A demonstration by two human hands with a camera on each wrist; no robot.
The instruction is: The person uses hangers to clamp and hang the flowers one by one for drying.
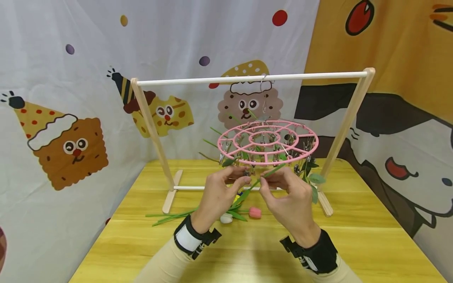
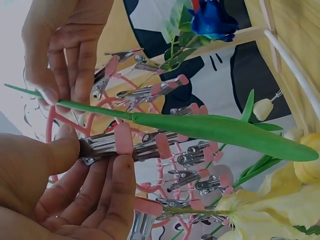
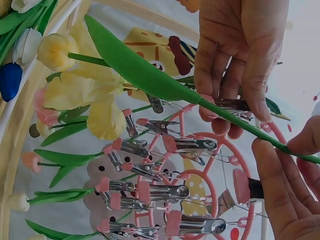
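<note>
My left hand (image 1: 218, 194) pinches a metal clip (image 2: 107, 145) with pink tips, at the near rim of a pink round clip hanger (image 1: 226, 151). Thumb and fingers of my right hand (image 1: 291, 198) pinch the green stem (image 3: 245, 126) of an artificial tulip near its end. Its long leaf (image 2: 215, 131) and yellow head (image 3: 55, 51) point down and away from the right hand. In both wrist views the stem passes close beside the clip. Several other clips on the hanger hold flowers, among them a large yellow bloom (image 3: 107, 117) and a blue rose (image 2: 215, 20).
The hanger hangs by a hook from the white rod (image 1: 212, 80) of a wooden stand (image 1: 155, 137). On the wooden table (image 1: 368, 243) below lie a pink tulip (image 1: 255, 212), a white tulip (image 1: 226, 218) and loose green stems (image 1: 166, 218). A printed cloth (image 1: 88, 47) hangs behind.
</note>
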